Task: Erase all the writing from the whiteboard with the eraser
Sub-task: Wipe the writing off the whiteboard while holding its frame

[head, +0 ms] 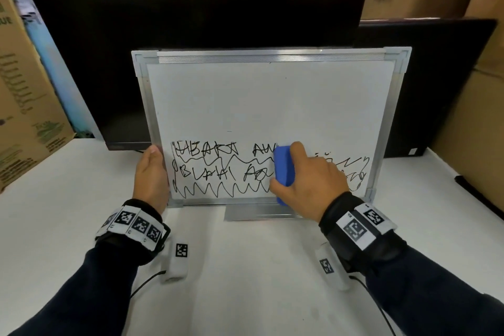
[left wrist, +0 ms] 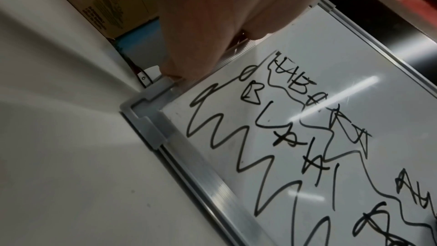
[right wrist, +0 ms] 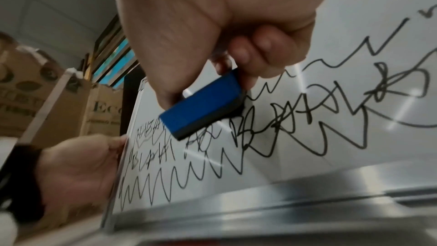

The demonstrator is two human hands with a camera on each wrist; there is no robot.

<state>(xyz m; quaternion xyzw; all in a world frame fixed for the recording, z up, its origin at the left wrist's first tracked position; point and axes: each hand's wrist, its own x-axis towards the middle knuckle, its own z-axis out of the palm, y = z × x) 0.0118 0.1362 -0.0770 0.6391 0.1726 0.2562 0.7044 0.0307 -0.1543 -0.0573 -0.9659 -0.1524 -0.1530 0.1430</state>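
Observation:
A whiteboard (head: 261, 101) with a silver frame stands tilted back against dark monitors. Black writing (head: 215, 169) fills its lower third; the upper part is blank. My right hand (head: 308, 180) grips a blue eraser (head: 283, 169) and holds its dark felt side against the board in the middle of the writing. In the right wrist view the eraser (right wrist: 203, 104) sits between thumb and curled fingers. My left hand (head: 151, 172) holds the board's left edge near the bottom corner, thumb at the front; the left wrist view shows that hand (left wrist: 212, 25) on the frame (left wrist: 151, 100).
The board stands on a white table (head: 245, 267). Two black monitors (head: 191, 22) lean behind it. Cardboard boxes (head: 24, 106) stand at the left and right. A metal pen tray (head: 259, 211) juts out under the board's lower edge.

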